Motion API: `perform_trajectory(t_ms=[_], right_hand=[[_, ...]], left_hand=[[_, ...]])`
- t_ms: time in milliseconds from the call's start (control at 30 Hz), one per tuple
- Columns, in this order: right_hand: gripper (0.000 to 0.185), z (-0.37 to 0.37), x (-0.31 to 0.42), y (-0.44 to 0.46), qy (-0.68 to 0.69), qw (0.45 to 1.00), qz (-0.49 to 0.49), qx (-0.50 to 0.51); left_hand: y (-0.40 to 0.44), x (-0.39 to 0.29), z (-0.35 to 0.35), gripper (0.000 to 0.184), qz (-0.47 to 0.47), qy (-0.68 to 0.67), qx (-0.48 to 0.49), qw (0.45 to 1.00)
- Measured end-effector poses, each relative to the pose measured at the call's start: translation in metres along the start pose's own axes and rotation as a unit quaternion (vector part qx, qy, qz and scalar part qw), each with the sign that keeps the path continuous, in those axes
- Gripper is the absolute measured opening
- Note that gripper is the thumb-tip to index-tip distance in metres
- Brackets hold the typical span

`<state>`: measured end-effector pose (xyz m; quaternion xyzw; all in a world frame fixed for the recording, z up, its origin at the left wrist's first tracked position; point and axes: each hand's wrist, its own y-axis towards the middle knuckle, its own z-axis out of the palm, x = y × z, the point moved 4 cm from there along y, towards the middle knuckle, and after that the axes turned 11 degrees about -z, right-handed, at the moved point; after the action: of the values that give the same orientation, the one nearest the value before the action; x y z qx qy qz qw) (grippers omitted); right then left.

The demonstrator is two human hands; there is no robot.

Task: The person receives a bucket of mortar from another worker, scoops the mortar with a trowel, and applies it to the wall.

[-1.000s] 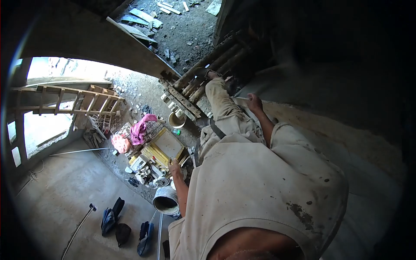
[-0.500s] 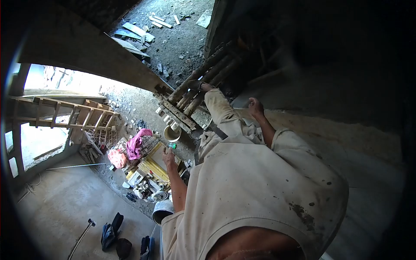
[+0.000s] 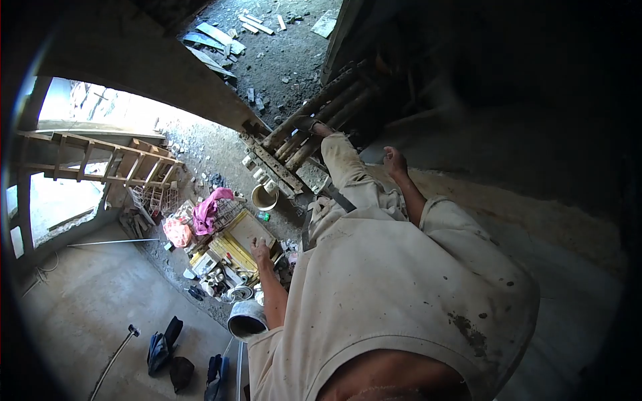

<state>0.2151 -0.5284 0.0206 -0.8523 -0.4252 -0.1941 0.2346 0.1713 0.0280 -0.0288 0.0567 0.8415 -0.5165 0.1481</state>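
Observation:
My left hand is above the lower right part of a yellow-edged tray, fingers apart, with nothing seen in it. Beside it lie mixed tools and fittings and a small green object. My right hand hangs beside my trouser leg, near a pale ledge; its fingers look curled, and what they hold, if anything, is too dark to make out.
A round bucket stands near wooden poles. Pink cloth lies left of the tray. A wooden ladder leans at the left. Another bucket stands below my left forearm. Dark bags lie on the floor.
My left hand went from the tray's lower edge up toward the green object, then back down over the tray. My right hand has risen slightly. The view has shifted a little.

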Motion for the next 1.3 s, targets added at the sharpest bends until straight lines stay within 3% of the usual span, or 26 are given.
perform_trajectory(t_ms=[100,167,300,467,567,800,1100,1167,1300], right_hand=[[0.032,-0.002,0.006,-0.003,0.002,1.000,0.007,0.011],[0.032,-0.002,0.004,-0.006,-0.002,1.000,0.004,0.005],[0.032,-0.003,0.001,-0.009,-0.005,1.000,0.022,0.013],[0.032,-0.004,0.003,-0.012,-0.003,1.000,0.021,0.017],[0.034,0.000,0.001,-0.015,0.005,1.000,0.016,0.016],[0.035,0.005,-0.005,-0.023,0.012,0.999,0.028,0.035],[0.034,0.001,0.001,-0.024,0.015,1.000,0.012,0.012],[0.032,0.003,-0.004,-0.021,0.000,1.000,0.005,-0.002],[0.032,0.000,-0.001,-0.012,-0.017,1.000,0.001,-0.014]], left_hand=[[0.012,0.005,-0.002,0.047,-0.003,0.013,0.005,1.000],[0.029,0.014,0.003,0.053,-0.002,-0.009,0.066,0.998],[0.026,0.012,0.008,0.048,0.034,-0.021,0.010,0.999],[-0.005,0.003,0.013,0.049,0.021,-0.030,0.031,0.999],[0.021,0.019,0.013,0.055,-0.011,-0.011,0.074,0.997],[0.009,0.012,0.001,0.056,-0.024,0.050,0.057,0.997],[-0.006,0.000,0.004,0.058,-0.022,0.008,0.070,0.997],[-0.026,-0.014,0.005,0.050,0.020,-0.030,0.023,0.999],[-0.021,-0.017,0.008,0.050,0.035,-0.031,0.023,0.999]])
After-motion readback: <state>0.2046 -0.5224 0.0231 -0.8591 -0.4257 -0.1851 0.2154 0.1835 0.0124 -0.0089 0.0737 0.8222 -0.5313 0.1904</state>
